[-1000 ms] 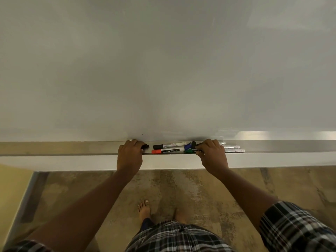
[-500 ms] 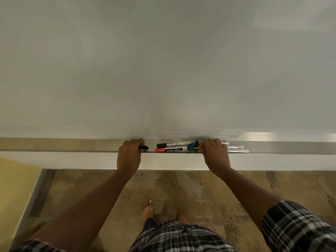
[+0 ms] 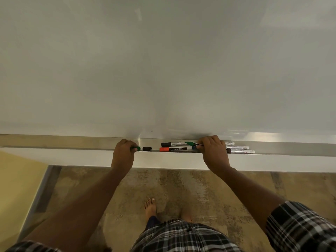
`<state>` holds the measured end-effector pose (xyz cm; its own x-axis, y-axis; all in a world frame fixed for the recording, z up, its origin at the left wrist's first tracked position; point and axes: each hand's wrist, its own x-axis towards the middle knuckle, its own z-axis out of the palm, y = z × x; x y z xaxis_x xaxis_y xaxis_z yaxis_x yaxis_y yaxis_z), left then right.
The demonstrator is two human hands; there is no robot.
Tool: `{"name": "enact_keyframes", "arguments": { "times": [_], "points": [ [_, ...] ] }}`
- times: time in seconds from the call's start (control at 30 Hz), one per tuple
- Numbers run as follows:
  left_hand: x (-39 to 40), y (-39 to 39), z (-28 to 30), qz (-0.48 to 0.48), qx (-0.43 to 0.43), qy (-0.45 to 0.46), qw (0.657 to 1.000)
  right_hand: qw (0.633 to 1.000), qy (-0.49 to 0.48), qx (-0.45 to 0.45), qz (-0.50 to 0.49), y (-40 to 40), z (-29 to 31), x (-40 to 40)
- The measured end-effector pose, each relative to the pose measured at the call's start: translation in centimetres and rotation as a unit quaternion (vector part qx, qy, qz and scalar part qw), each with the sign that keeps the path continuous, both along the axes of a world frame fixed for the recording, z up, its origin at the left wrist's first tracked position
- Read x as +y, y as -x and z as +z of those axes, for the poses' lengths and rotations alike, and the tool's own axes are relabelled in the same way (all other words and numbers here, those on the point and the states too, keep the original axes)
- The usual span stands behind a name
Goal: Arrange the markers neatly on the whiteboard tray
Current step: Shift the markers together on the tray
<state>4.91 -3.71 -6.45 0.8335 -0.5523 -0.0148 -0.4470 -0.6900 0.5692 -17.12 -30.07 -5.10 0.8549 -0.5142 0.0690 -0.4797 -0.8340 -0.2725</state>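
Note:
The metal whiteboard tray [image 3: 72,142] runs across the view under the whiteboard. My left hand [image 3: 123,154] is closed on a small green piece [image 3: 136,148] at the tray's front lip; most of it is hidden in my fingers. Just to its right a short black piece [image 3: 147,148] lies loose on the tray. A black-capped marker [image 3: 172,143] and a red-capped marker [image 3: 175,148] lie side by side in the middle. My right hand [image 3: 215,151] pinches a green-capped marker [image 3: 190,143] that points left over them. Silver marker barrels [image 3: 240,149] stick out to the right of that hand.
The whiteboard [image 3: 163,60] fills the upper view, close in front of me. Below the tray are a mottled brown floor [image 3: 181,188], my bare feet [image 3: 150,208] and a yellow wall panel [image 3: 16,188] at the left.
My left hand has drawn slightly left, leaving the black piece alone on the tray, and a green piece now shows in its fingers. The green-capped marker in my right hand now shows pointing left.

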Motion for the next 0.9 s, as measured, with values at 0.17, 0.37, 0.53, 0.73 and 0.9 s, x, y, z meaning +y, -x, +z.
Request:
{"name": "enact_keyframes", "arguments": {
  "times": [0.17, 0.37, 0.53, 0.73, 0.9],
  "points": [
    [-0.7, 0.8, 1.2, -0.01, 0.003, 0.056, 0.998, 0.995, -0.08, -0.024, 0.045, -1.8, 1.6, 2.3],
    [-2.2, 2.4, 2.4, -0.064, 0.017, 0.136, 0.988, 0.99, -0.068, -0.048, 0.117, -3.9, 2.8, 4.6],
    [-3.2, 3.3, 3.2, -0.085, 0.022, 0.171, 0.981, 0.985, -0.065, -0.081, 0.134, -4.9, 3.8, 5.3],
    [-3.6, 3.9, 3.7, -0.103, 0.014, 0.182, 0.978, 0.984, -0.062, -0.09, 0.143, -5.2, 4.0, 5.6],
    [-3.9, 3.9, 3.9, -0.156, 0.004, 0.161, 0.974, 0.983, -0.061, -0.108, 0.132, -5.3, 4.1, 6.3]
  ]
}}
